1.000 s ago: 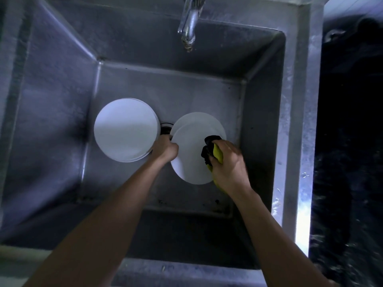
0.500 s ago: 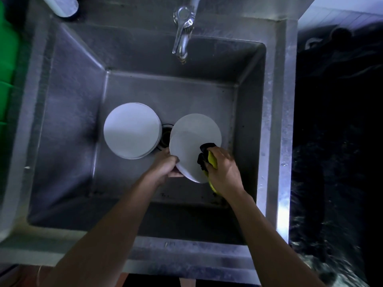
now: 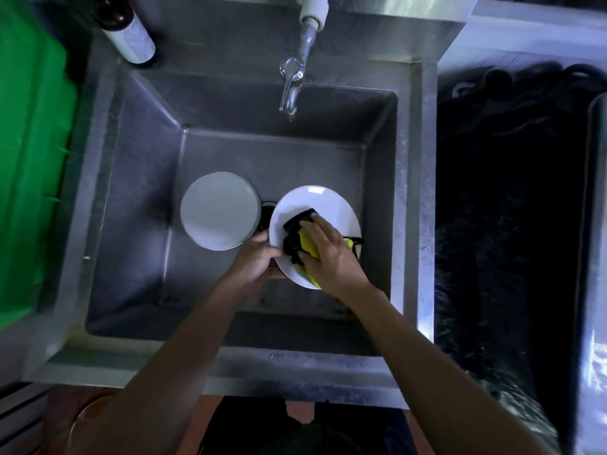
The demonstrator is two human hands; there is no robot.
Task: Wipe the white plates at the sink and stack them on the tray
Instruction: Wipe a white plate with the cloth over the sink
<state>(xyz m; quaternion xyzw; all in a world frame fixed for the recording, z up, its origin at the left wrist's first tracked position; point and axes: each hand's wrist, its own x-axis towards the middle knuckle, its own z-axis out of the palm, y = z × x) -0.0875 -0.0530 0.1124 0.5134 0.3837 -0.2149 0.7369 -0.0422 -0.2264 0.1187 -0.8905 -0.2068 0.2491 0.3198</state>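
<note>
I'm mid-wipe | left hand point(image 3: 259, 257) grips round white plate point(image 3: 315, 205) | right hand point(image 3: 328, 254) presses yellow-black cloth point(image 3: 297, 234) | centre-left plate stack point(image 3: 218, 210) unwiped, none trayed

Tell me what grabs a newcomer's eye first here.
In the grey steel sink, the right hand presses a yellow-and-black cloth onto a round white plate that the left hand grips at its edge. A stack of white plates lies left of it.
</note>
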